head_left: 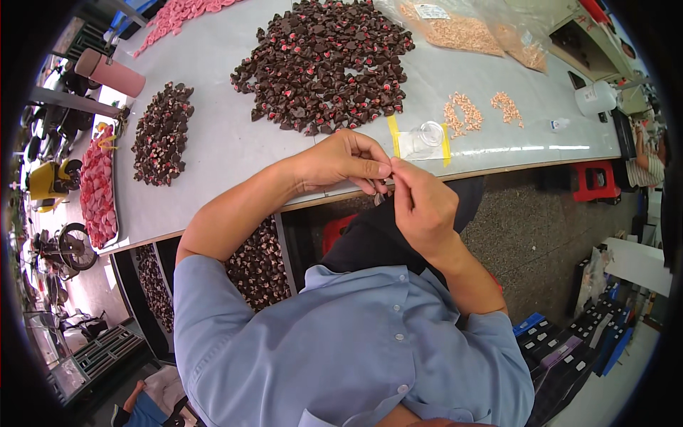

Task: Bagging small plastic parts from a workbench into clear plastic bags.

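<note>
A pale worktop (213, 135) runs across the far half of the view. On it, far and centre, lies a big heap of dark brown pieces with red spots (324, 60); a smaller heap of the same (162, 132) lies to the left, and a row of pink pieces (98, 186) runs along the left edge. Clear bags of tan beads (462, 32) sit far right, with two small loose bead piles (462, 114) nearer, and a small clear round dish (430, 134) just beside the hands. Judging by the heaps, much of the stock seems to be waiting, and I cannot tell which pile holds finished work.

Both hands meet just past the near edge of the worktop, above the lap. The left hand (341, 160) and right hand (421, 203) have their fingers pinched together on one small dark piece (379, 197), which hangs between and just below the fingertips. It is mostly hidden; its long axis seems roughly upright, the free end pointing down toward the person, though that is hard to tell.
</note>
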{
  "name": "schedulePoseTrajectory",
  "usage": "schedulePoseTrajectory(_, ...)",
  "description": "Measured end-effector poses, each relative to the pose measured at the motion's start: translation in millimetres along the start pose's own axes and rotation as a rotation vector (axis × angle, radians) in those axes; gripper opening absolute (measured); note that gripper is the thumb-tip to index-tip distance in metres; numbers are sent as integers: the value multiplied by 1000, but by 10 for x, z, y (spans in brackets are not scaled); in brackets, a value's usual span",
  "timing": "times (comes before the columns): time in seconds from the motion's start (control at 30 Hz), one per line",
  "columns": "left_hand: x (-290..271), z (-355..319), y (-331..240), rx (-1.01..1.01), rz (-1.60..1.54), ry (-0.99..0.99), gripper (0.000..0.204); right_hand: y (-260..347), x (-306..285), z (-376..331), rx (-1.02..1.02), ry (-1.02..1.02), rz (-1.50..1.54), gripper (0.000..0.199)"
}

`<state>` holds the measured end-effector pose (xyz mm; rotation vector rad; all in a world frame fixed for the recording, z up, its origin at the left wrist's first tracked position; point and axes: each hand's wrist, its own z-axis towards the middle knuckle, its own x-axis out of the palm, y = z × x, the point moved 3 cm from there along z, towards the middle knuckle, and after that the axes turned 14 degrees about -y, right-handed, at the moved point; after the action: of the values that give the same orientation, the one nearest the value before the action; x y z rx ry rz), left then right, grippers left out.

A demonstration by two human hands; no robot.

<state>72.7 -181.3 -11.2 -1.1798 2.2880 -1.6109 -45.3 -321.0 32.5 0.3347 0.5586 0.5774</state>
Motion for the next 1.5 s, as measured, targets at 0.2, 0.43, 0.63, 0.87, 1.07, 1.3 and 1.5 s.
schedulePoseTrajectory(0.2,44,-12,-19,36,30,1,22,-198,-164,127,489,152,258,15)
schedulePoseTrajectory(0.43,26,12,26,35,56,35,21,-192,-74,154,261,341,257,11)
schedulePoseTrajectory(0.63,41,-11,5,18,62,31,22,-171,-66,206,133,336,189,12)
schedulePoseTrajectory(0.87,63,-22,-18,15,89,30,25,-233,-66,186,164,385,230,12)
schedulePoseTrajectory(1.07,53,15,-9,13,67,15,25,-286,-93,210,223,356,245,12)
schedulePoseTrajectory(1.3,33,-26,-20,40,91,-1,28,-449,-332,663,46,399,33,12)
schedulePoseTrajectory(1.5,34,-27,-29,53,98,12,27,-536,-348,905,-191,470,-217,9)
